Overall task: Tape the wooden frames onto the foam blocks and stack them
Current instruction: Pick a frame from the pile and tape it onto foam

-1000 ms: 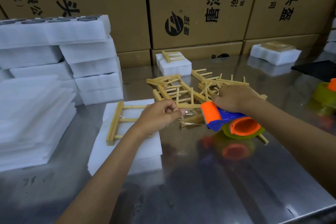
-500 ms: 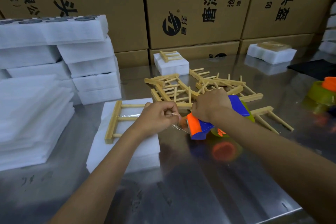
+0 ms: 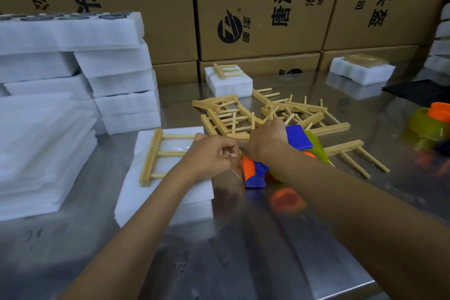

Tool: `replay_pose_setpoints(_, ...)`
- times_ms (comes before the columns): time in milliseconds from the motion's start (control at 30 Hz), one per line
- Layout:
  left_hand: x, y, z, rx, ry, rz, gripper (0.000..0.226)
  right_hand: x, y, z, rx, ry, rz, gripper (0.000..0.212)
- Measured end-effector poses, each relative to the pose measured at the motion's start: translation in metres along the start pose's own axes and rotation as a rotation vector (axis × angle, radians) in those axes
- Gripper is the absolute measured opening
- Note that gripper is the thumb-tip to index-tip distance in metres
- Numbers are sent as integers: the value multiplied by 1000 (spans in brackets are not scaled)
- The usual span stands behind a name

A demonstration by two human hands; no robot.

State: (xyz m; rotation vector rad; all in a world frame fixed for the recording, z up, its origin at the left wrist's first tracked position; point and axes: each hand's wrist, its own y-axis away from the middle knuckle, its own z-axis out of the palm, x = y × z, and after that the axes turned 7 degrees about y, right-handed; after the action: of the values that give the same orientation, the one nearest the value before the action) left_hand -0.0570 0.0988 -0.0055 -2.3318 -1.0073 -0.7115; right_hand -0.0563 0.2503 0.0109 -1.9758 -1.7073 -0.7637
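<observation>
Left hand [image 3: 214, 153] fingers curled, thumb and forefinger pinching the clear tape [image 3: 235, 173] end, right at the right edge of the foam block [image 3: 136, 192]. Right hand [image 3: 265, 140] just beside it, almost knuckle to knuckle, fingers wrapped round the blue-orange dispenser [image 3: 255, 173], orange end tilted down toward the table [image 3: 267, 251]; a short stretch of tape runs between the two hands. Under and left of the left fingers: a frame [image 3: 153, 153] lies flat on the block, long rail on the far left side, three rungs running toward the hand, a shiny tape strip across the upper rungs; whether its right end is taped down cannot be told, hand covers it. Just beyond the right fingers: loose pile of frames [image 3: 243, 114], tangled, a couple more lying apart to the right of the dispenser. Further back from both hands: small block with frame on top [image 3: 229, 80]. Far right back: another block with a wrapped frame [image 3: 362, 68]. Far right of the right hand: second tape roll [image 3: 431, 122], yellow-green with orange core. Left of the left hand, well apart: foam stack [image 3: 80, 68] and flat foam sheets [image 3: 43, 153]. Behind everything, cardboard boxes [image 3: 255, 7] with print.
</observation>
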Motion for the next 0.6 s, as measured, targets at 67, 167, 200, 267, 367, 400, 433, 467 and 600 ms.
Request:
replay_pose_setpoints(67, 0, 0, -2, 17, 144, -16, 17, -1, -3, -2, -48, 4, -4, 30)
replay_pose_setpoints(167, -1, -1, -7, 68, 410, -43, 17, -3, -5, -2, -68, -2, 1, 33)
replay_pose_setpoints(200, 0, -1, -8, 75, 425, -46, 17, -3, -5, -1, -65, 4, 1, 33)
replay_pose_setpoints(267, 2, -1, -7, 92, 451, -54, 19, -3, -3, -1, -61, 2, 6, 31)
replay_pose_setpoints(367, 4, -1, -9, 125, 531, -83, 19, 0, 5, -2, -11, -42, 28, 23)
replay_pose_setpoints(400, 5, -1, -10, 127, 541, -91, 19, 1, 10, -1, 28, -63, 44, 24)
replay_pose_setpoints(433, 5, -2, -11, 127, 551, -98, 18, 3, 19, 0, 70, -85, 61, 26)
replay_pose_setpoints(467, 6, -2, -11, 127, 562, -104, 16, 5, 28, 1, 118, -113, 79, 28)
replay_pose_setpoints(600, 4, -2, -11, 139, 582, -131, 13, 21, 69, 14, 174, -81, 59, 43)
